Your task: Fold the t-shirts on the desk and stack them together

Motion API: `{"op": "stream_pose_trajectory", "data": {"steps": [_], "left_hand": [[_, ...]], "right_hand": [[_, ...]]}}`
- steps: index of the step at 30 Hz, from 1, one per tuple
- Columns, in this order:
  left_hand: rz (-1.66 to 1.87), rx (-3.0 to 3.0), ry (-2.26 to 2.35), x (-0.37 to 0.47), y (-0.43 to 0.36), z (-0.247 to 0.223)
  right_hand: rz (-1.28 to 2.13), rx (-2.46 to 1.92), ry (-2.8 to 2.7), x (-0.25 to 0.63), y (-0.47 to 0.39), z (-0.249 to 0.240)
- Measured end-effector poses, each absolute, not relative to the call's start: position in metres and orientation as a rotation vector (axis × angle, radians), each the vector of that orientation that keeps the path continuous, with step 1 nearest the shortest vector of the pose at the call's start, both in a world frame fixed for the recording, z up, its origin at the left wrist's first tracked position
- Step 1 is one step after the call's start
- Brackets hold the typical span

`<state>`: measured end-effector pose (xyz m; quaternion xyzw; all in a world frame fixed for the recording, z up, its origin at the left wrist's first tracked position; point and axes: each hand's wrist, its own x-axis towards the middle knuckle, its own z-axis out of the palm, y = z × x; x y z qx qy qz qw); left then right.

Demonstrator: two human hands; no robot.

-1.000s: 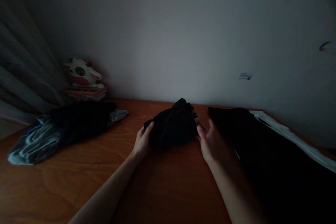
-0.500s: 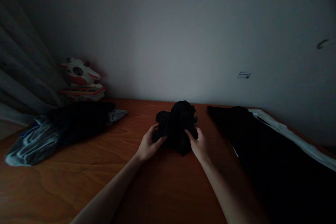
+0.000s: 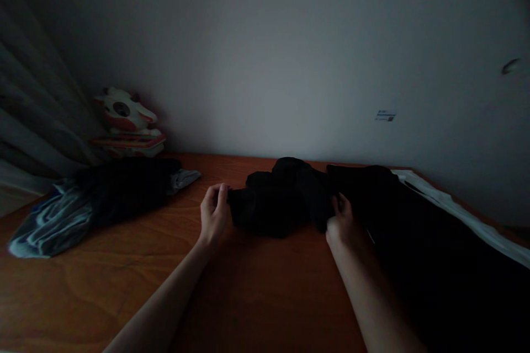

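A crumpled black garment (image 3: 269, 207) lies on the wooden tabletop (image 3: 265, 287) in front of me, partly stretched sideways; its exact kind is hard to make out in the dim light. My left hand (image 3: 214, 209) pinches its left edge between thumb and fingers. On the other side, my right hand (image 3: 340, 219) grips the right part of the cloth, with the fingers curled round it. The far part of the garment stays bunched up in folds between both hands.
Black clothing (image 3: 439, 253) lies spread along the right side, with a white cloth (image 3: 459, 204) beneath its far edge. A heap of dark and grey clothes (image 3: 124, 193) sits at left. Behind it stands a cow-shaped toy keyboard (image 3: 128, 121) near a curtain (image 3: 37, 99) and the wall (image 3: 273, 55).
My hands have moved apart, the left one leftward and the right one rightward. Between them the black garment has been pulled from a compact bundle into a wider shape.
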<state>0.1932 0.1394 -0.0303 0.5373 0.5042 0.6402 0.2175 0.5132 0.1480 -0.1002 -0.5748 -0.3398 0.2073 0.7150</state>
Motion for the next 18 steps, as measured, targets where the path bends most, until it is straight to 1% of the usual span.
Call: {"op": "stream_pose_trajectory", "data": {"steps": [2,4,7,9,11,15,18], "left_hand": [[1.727,1.520,1.406,0.194,0.140,-0.034],[1.608,1.640,1.453,0.196,0.139,-0.041],[1.282,1.908,1.424,0.200,0.134,-0.049],[1.049,2.068,1.278,0.203,0.128,-0.049],[0.891,2.179,1.110,0.206,0.120,-0.045],[0.790,2.208,0.884,0.210,0.107,-0.033],[0.878,2.085,0.910,0.209,0.109,-0.032]], "right_hand": [[0.503,-1.323,-0.619,0.516,0.148,-0.095],[0.524,-1.396,-0.582,0.512,0.144,-0.083],[0.503,-1.440,-0.843,0.493,0.132,-0.065],[0.543,-1.384,-1.042,0.474,0.124,-0.059],[0.603,-1.335,-1.165,0.458,0.119,-0.061],[0.657,-1.376,-1.204,0.451,0.123,-0.076],[0.761,-1.361,-1.101,0.462,0.128,-0.082]]}}
